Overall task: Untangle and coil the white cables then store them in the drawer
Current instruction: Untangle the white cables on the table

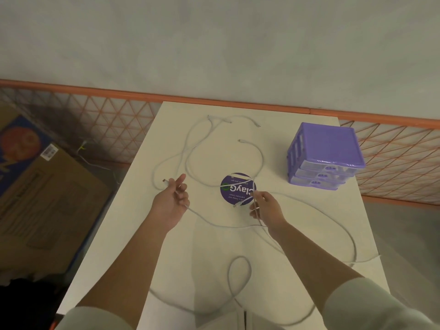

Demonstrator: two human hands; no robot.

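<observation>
A cardboard box (47, 186) is sitting on the floor at far left, beside the white table (297, 234). The white cables (190, 148) are lying loose across the tabletop: thin, round, pale cords with small plugs at their ends, looping over one another from the far edge to the near edge. They are crossing at several places and are not coiled.

The left hand (172, 201) is hovering above the left-centre of the table and pinching one cable near its plug end between thumb and curled fingers; the plug is sticking out to the left of the hand. A round purple sticker (234, 186) is lying flat at the table's centre, with cable strands passing over it. The right hand (266, 206) is gripping a cable just right of the sticker, its fingers curling round the strand.

At far right, the purple drawer unit (326, 156) is standing near the table's far right corner, with its stacked translucent drawers all pushed in.
</observation>
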